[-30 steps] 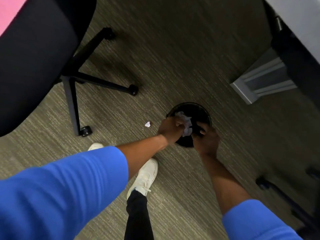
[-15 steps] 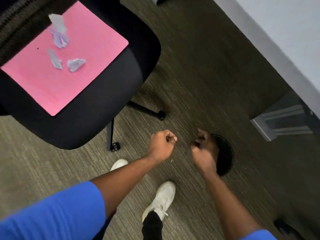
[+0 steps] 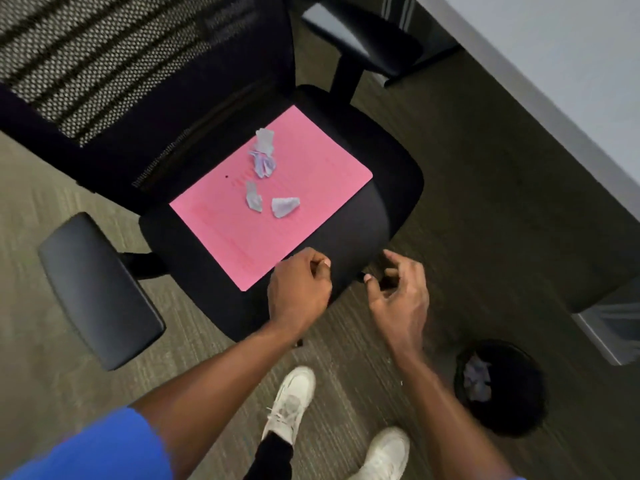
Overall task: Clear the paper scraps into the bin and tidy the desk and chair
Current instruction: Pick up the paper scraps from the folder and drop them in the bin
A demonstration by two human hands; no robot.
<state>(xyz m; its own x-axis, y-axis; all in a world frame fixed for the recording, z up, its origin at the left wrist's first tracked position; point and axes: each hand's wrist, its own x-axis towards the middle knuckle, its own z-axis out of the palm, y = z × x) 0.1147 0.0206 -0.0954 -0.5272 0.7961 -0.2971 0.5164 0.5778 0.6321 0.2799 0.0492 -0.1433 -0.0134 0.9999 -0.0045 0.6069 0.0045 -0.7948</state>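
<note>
A black office chair (image 3: 391,188) stands before me with a pink sheet (image 3: 242,233) on its seat. Several pale crumpled paper scraps (image 3: 263,161) lie on the sheet. My left hand (image 3: 298,289) hovers as a closed fist over the seat's front edge, beside the sheet's near corner, with nothing visible in it. My right hand (image 3: 398,296) is just right of the seat, fingers loosely curled and apart, empty. A round black bin (image 3: 519,403) stands on the carpet at lower right with crumpled paper (image 3: 478,379) inside.
The chair's armrests (image 3: 100,289) stick out left and at the back right. A grey-white desk (image 3: 554,71) runs along the right, its metal leg (image 3: 609,330) near the bin. My white shoes (image 3: 291,403) are on the carpet below.
Both hands have left the bin, where they dropped a scrap, and risen to the chair seat's front edge. My view has swung up from the floor to the chair.
</note>
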